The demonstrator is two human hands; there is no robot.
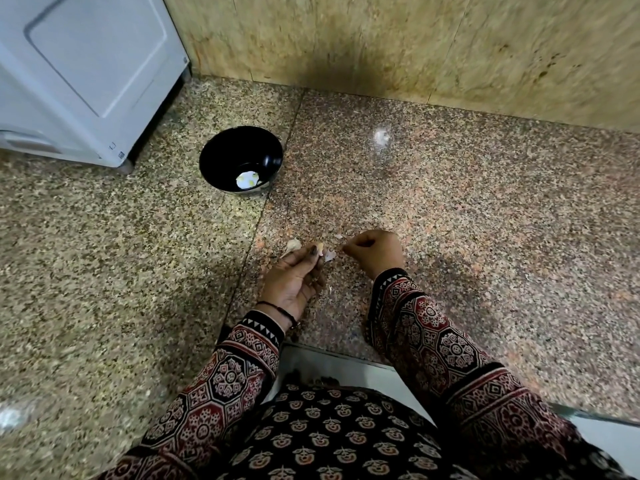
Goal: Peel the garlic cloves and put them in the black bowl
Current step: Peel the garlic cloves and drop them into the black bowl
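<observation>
- Clove (319,245): held at the fingertips of the left hand (294,277), low over the counter (450,209); thumb and curled fingers grip it.
- Right hand (375,252): at 3 o'clock of the clove, fingers curled, tips pinching what looks like a strip of skin (341,248); too small to be sure.
- Bowl (239,147): at 11 o'clock of the hands, well apart; pale peeled cloves (247,179) lie inside.
- Pale scrap (293,244) at 9 o'clock of the clove; peel or clove, cannot tell.
- Risk: skin tears short and leaves patches, because the pinch is thin.
- Risk: a bared clove is slick, so a loose grip drops it among the peelings.
- Risk: clinging skin rides into the bowl.
</observation>
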